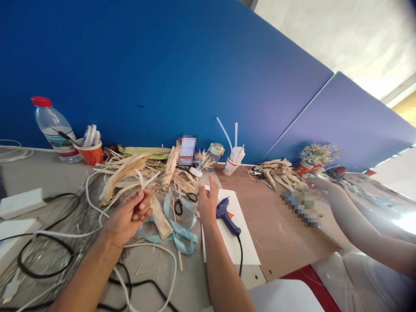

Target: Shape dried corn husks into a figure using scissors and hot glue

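Observation:
My left hand point(131, 214) is closed in a pinch on a thin strip of dried corn husk point(141, 178), whose pale end sticks up above the fingers. A wider piece of husk point(160, 216) lies just right of that hand, over a light blue ribbon point(182, 236). My right hand point(208, 201) is held over the left edge of a white sheet point(248, 255), its fingers apart and nothing visible between them. Black-handled scissors point(178, 207) lie to its left. Close on its right, a blue hot glue gun point(229, 220) rests on the sheet.
Along the blue partition stand a water bottle point(55, 130), an orange cup point(92, 154), a phone point(187, 149), a jar point(215, 155) and a paper cup with glue sticks point(230, 167). Husks point(125, 171) are heaped ahead. Cables point(156, 246) cross the left side. Another person's arm point(351, 221) reaches in right.

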Demonstrator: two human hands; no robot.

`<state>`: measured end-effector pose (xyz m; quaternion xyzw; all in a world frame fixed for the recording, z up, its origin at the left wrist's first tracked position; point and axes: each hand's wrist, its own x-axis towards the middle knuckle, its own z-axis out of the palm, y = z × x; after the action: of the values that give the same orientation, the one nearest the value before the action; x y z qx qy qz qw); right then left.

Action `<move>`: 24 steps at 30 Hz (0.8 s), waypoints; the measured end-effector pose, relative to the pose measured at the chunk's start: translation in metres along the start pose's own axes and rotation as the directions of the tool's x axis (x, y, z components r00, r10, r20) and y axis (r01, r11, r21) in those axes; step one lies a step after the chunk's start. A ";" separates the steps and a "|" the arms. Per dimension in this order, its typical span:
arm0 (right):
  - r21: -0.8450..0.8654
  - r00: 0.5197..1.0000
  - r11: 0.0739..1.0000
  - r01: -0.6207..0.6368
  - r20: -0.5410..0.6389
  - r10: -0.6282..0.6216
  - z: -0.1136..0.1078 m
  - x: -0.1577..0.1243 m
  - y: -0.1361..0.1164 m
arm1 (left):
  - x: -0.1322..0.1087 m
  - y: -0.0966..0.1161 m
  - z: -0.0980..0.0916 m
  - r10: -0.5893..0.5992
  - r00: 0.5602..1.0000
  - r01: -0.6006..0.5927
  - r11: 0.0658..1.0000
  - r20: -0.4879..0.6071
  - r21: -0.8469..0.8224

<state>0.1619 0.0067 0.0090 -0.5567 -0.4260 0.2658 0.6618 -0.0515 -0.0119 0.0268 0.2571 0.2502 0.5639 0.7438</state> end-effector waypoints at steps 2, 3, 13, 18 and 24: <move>-0.015 1.000 1.000 0.027 -0.015 -0.027 0.005 -0.004 -0.001 | 0.000 -0.003 0.001 -0.005 1.000 0.005 0.999 -0.001 0.045; -0.014 1.000 1.000 0.016 0.001 -0.016 0.008 -0.007 -0.001 | 0.000 -0.004 0.001 -0.009 1.000 0.009 0.998 0.002 0.064; 0.178 0.878 0.950 -0.256 0.454 0.152 0.034 -0.034 -0.009 | 0.000 -0.013 0.001 -0.060 0.998 0.057 0.988 0.020 0.142; 0.322 0.772 0.819 -0.475 0.599 0.212 0.039 -0.042 -0.014 | -0.001 -0.018 0.006 -0.141 0.988 0.123 0.962 0.057 0.242; 0.368 0.688 0.673 -0.641 0.664 0.292 0.038 -0.040 -0.016 | -0.003 -0.026 0.006 -0.216 0.968 0.156 0.916 0.127 0.370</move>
<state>0.1075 -0.0114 0.0147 -0.3212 -0.3310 0.6981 0.5477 -0.0298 -0.0217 0.0146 0.4085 0.3092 0.4123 0.7533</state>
